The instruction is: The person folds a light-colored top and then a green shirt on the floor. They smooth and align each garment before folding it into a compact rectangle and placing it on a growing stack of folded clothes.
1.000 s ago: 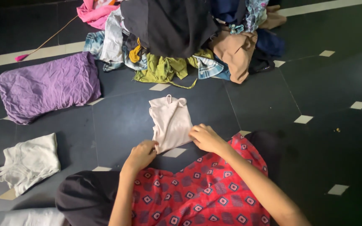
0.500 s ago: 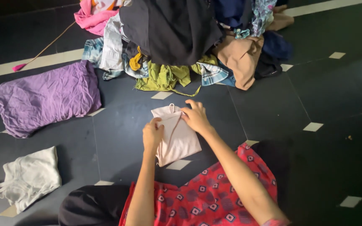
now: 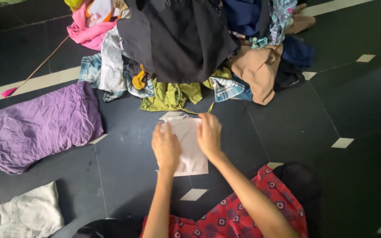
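A small pale pink top lies folded lengthwise on the dark tiled floor in front of me. My left hand rests flat on its left side, fingers pointing away. Flat on the top's upper right part lies my right hand, its fingertips near the strap end. Both hands press the cloth down; neither lifts it. My lap in a red patterned garment shows at the bottom.
A big heap of mixed clothes lies just beyond the top. A folded purple cloth sits to the left, a folded white top at the lower left. A thin stick with a pink tip crosses the far left floor.
Both hands moved from the top's near edge up to its far part and now lie flat on it. The view has tilted towards the clothes heap.
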